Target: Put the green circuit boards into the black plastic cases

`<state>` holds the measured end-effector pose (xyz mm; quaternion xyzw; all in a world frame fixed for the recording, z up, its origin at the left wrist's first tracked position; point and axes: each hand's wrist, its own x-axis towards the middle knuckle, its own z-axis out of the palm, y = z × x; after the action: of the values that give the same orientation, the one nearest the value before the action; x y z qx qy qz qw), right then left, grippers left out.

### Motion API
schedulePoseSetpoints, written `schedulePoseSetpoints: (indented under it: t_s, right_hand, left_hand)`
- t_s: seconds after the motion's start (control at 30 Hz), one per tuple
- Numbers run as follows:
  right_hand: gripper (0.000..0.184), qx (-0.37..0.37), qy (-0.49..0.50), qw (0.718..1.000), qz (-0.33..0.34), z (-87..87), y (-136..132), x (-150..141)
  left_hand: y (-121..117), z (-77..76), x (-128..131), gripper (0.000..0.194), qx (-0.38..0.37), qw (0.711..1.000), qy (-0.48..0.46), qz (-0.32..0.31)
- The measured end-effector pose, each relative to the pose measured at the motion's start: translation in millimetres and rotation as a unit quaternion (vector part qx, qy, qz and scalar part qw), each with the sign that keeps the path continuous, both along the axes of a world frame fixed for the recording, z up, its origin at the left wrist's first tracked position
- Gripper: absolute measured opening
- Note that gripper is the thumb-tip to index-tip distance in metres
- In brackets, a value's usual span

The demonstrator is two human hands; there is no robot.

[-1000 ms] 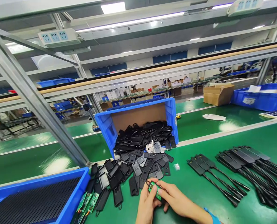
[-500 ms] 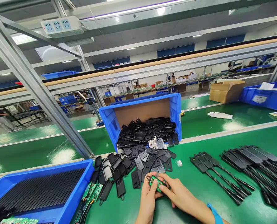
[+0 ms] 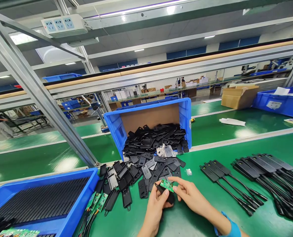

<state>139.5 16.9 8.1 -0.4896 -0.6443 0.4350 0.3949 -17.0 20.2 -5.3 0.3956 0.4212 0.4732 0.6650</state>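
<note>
My left hand is closed around a small black plastic case, its thumb lying along the near side. Just above the case, a green circuit board sits tilted between the thumb and fingers of my right hand. Whether the board touches the case is hard to make out. Directly beyond my hands lies a heap of flat black covers. To its left are loose black case shells, and nearer me are more green boards with wires.
A blue crate on its side spills black covers. At left stands a blue tray with a ribbed black insert, beside a slanted metal post. Cabled black units lie in groups at right. A white glove lies farther back.
The circuit board has been raised and tilted up from the case. My right hand has shifted slightly right, its index finger now stretched over the board's far edge.
</note>
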Motion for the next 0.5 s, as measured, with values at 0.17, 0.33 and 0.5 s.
schedulePoseSetpoints:
  t_s: [0.17, 0.33, 0.5]
  right_hand:
    - [0.03, 0.075, -0.073, 0.993, -0.061, 4.8, -1.5, 3.3]
    - [0.026, 0.122, -0.11, 0.986, -0.039, 3.0, -4.2, 2.2]
    - [0.021, 0.136, -0.094, 0.986, -0.008, 1.2, -6.9, -1.3]
  left_hand:
    - [1.1, -5.3, 0.3, 0.048, 0.008, 0.999, -0.029, 0.019]
    - [1.1, -4.6, 1.2, 0.047, 0.004, 0.998, -0.048, 0.037]
    - [0.8, -3.6, 1.1, 0.05, 0.0, 0.998, -0.06, 0.035]
